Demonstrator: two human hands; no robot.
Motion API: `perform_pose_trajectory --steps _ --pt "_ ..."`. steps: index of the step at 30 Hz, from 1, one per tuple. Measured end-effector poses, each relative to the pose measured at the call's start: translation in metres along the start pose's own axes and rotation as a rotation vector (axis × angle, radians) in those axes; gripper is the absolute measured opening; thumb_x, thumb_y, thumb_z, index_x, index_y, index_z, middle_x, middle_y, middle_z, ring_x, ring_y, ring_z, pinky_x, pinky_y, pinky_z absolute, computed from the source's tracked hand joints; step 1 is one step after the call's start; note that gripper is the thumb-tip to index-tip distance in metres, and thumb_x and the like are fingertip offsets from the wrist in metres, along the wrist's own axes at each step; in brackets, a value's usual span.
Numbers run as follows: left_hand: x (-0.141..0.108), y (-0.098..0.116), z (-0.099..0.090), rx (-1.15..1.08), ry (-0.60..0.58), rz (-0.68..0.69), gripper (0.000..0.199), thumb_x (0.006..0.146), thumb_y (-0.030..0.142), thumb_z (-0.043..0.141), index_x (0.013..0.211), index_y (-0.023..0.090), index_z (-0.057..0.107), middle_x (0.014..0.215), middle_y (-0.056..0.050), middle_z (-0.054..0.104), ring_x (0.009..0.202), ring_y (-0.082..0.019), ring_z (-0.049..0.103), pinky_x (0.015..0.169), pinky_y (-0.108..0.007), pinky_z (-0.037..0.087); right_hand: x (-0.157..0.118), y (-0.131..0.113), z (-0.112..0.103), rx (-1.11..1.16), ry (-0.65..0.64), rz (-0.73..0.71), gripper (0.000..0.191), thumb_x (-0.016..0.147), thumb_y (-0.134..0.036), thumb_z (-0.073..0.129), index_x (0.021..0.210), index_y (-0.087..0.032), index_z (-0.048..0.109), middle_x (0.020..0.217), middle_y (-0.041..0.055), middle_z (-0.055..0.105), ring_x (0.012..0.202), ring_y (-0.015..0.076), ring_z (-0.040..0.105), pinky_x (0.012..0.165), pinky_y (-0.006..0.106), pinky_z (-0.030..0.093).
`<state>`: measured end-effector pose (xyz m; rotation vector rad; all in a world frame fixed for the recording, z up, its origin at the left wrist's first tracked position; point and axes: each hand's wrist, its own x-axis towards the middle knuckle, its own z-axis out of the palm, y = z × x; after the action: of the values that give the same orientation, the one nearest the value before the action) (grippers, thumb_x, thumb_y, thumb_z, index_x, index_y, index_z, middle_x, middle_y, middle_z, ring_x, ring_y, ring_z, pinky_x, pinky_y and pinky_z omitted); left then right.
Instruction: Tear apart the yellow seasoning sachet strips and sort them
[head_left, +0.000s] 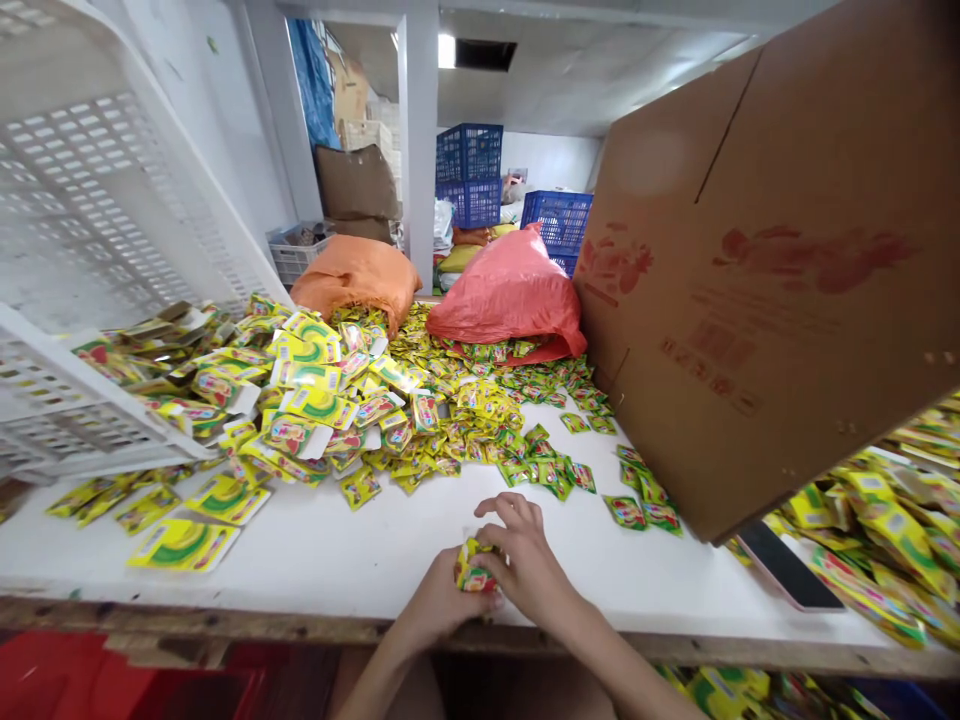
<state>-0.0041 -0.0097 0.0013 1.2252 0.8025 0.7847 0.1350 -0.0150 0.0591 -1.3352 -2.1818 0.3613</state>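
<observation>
My left hand [442, 595] is closed around a small yellow-and-green box [474, 568], just above the table's front edge. A pale flap seems to stand at the box's top. From the right, my right hand [529, 555] curls over the same box, its thumb and lower fingers pressing on it while the upper fingers arch above. Whether a sachet is pinched between them is hidden. Beyond my hands lie loose green-and-yellow sachets [551, 475]. A large heap of flat yellow boxes [300, 385] spreads at the left, several with white flaps out.
A white plastic crate [150, 235] lies tipped at the left. Orange [360, 270] and red sacks [510, 290] spill sachets at the back. At right, a big cardboard carton [757, 270] leans over a phone [787, 565] and more yellow boxes [877, 530]. Blue crates [469, 175] stand behind.
</observation>
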Motion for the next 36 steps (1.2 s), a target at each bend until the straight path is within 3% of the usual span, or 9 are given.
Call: perform_pose_trajectory --steps 4,7,14,19,21,24,27,30,36 --pt "-0.002 0.001 -0.001 -0.043 0.059 0.031 0.035 0.051 0.015 0.072 0.083 0.011 0.058 0.073 -0.001 0.062 0.069 -0.016 0.053 0.063 -0.025 0.041 -0.004 -0.004 -0.003 0.103 -0.158 -0.003 0.029 0.087 -0.026 0.044 0.067 -0.023 0.065 0.117 0.0024 0.052 0.111 0.0247 0.036 0.089 0.045 0.031" --pt "-0.004 0.001 -0.003 0.007 0.145 0.081 0.043 0.052 0.021 0.073 0.091 0.012 0.057 0.078 -0.002 0.064 0.075 -0.019 0.055 0.069 -0.028 0.044 -0.008 -0.005 -0.003 0.147 -0.196 0.005 0.018 0.083 -0.03 0.051 0.075 -0.024 0.065 0.118 0.0046 0.051 0.114 0.0264 0.035 0.091 0.046 0.03" --pt "-0.005 0.002 -0.007 0.002 0.269 0.092 0.048 0.066 0.029 0.068 0.106 0.014 0.045 0.094 -0.007 0.062 0.082 -0.019 0.057 0.074 -0.029 0.046 -0.024 0.014 0.029 0.622 0.142 0.234 0.02 0.08 -0.025 0.054 0.099 -0.02 0.048 0.089 0.0034 0.057 0.083 0.0168 0.054 0.077 0.03 0.043" --pt "-0.011 0.0 -0.012 0.011 0.187 0.07 0.059 0.071 0.027 0.064 0.117 0.021 0.028 0.09 -0.003 0.057 0.078 -0.015 0.058 0.073 -0.029 0.046 -0.029 0.02 0.049 0.666 0.187 0.273 0.019 0.082 -0.027 0.052 0.1 -0.02 0.05 0.084 0.002 0.056 0.08 0.0168 0.053 0.075 0.029 0.044" --pt "-0.017 -0.002 -0.015 0.042 0.237 0.127 0.059 0.073 0.025 0.061 0.118 0.024 0.024 0.093 -0.002 0.054 0.079 -0.014 0.059 0.075 -0.03 0.046 -0.028 0.02 0.051 0.654 0.197 0.267 0.021 0.082 -0.027 0.051 0.101 -0.02 0.05 0.084 0.0017 0.055 0.079 0.0164 0.053 0.074 0.028 0.044" --pt "-0.026 -0.001 -0.022 0.12 0.327 0.19 0.046 0.076 0.026 0.057 0.115 0.024 0.033 0.101 -0.004 0.053 0.085 -0.016 0.059 0.079 -0.031 0.045 -0.025 0.02 0.049 0.644 0.205 0.259 0.018 0.082 -0.028 0.052 0.098 -0.019 0.053 0.082 0.002 0.056 0.079 0.0167 0.054 0.073 0.028 0.044" --pt "-0.028 0.006 -0.027 0.206 0.234 0.155 0.023 0.079 0.027 0.053 0.1 0.019 0.051 0.094 -0.006 0.06 0.085 -0.019 0.059 0.076 -0.03 0.046 -0.021 0.018 0.045 0.63 0.129 0.218 0.015 0.085 -0.029 0.048 0.088 -0.019 0.059 0.082 0.0031 0.059 0.08 0.0174 0.056 0.073 0.028 0.044" --pt "-0.023 0.012 -0.029 0.311 0.252 0.175 0.012 0.077 0.025 0.054 0.084 0.016 0.058 0.087 -0.005 0.062 0.086 -0.02 0.058 0.079 -0.03 0.045 -0.017 0.016 0.044 0.585 0.11 0.178 0.021 0.086 -0.03 0.046 0.082 -0.019 0.063 0.085 0.0048 0.061 0.087 0.0192 0.056 0.079 0.03 0.044" --pt "-0.018 0.012 -0.021 0.218 0.343 0.276 0.021 0.078 0.022 0.053 0.099 0.02 0.055 0.098 -0.006 0.061 0.094 -0.019 0.057 0.085 -0.032 0.044 -0.017 0.014 0.049 0.6 0.252 0.225 0.026 0.086 -0.028 0.046 0.11 -0.021 0.056 0.09 0.0059 0.063 0.084 0.0179 0.059 0.077 0.031 0.048"
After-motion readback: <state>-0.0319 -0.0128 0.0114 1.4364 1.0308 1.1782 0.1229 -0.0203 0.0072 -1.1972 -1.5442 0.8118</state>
